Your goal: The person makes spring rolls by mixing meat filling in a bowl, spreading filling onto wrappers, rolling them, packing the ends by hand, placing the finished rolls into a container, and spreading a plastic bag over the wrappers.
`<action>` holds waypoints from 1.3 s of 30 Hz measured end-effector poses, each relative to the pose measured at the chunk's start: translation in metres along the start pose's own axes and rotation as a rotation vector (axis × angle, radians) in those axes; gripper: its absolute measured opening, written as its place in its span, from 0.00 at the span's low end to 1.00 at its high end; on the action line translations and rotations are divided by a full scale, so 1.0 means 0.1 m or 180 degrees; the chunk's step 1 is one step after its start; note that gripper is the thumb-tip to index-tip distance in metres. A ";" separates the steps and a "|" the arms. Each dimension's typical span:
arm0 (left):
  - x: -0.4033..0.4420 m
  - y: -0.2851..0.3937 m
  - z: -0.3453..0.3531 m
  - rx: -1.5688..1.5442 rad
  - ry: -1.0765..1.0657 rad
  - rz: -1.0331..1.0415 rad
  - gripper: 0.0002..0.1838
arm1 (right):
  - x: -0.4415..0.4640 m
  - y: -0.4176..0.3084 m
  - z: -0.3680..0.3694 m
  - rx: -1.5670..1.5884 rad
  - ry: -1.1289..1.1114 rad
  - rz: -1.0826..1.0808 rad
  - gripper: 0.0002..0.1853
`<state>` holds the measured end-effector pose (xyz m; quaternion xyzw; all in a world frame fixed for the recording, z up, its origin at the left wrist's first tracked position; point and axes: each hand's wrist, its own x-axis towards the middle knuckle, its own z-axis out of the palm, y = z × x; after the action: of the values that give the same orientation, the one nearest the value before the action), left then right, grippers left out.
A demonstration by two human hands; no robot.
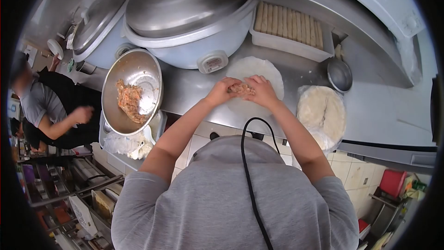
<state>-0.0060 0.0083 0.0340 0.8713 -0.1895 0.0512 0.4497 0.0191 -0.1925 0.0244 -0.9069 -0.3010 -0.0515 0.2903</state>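
Note:
A strip of ground filling [241, 90], pinkish with orange bits, lies across a thin round white wrapper [256, 65] on the steel counter. My left hand [221, 91] has its fingers curled around the left end of the filling. At the other end, my right hand [263, 91] is cupped with its fingers bent over the filling. To the left, a tilted metal bowl [156, 76] holds more of the filling mixture [129, 99]. At the right sits a stack of round wrappers [321, 112], partly covered by clear plastic.
A white tub [291, 48] of pale rolls in a row stands behind the wrapper. A small metal pan [340, 75] is at the right. Large lidded cookers [185, 46] line the back. Another person [55, 106] stands at the far left.

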 end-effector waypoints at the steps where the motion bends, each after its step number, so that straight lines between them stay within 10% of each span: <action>1: -0.02 -0.01 0.01 -0.0001 -0.0016 -0.0012 0.12 | 0.00 0.04 0.08 0.0012 -0.0006 0.0014 0.15; 13: -0.10 -0.17 0.04 0.0378 0.0146 0.0122 0.13 | 0.10 0.11 0.37 -0.0026 -0.0348 -0.0269 0.15; 19: -0.13 -0.09 -0.03 0.0106 0.0635 0.0240 0.12 | 0.09 0.00 0.17 0.0100 0.0568 -0.0083 0.12; 27: -0.15 -0.24 -0.03 -0.0796 0.0444 -0.0775 0.05 | 0.08 0.06 0.20 -0.0040 0.0032 0.0064 0.12; 39: 0.03 -0.09 0.17 -0.0046 0.0499 -0.0072 0.08 | 0.04 0.05 0.34 -0.0042 -0.0091 0.0051 0.20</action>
<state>-0.0014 -0.0014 0.0181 0.8635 -0.1442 0.1128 0.4699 0.0219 -0.1746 -0.0050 -0.9118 -0.2975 -0.0382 0.2805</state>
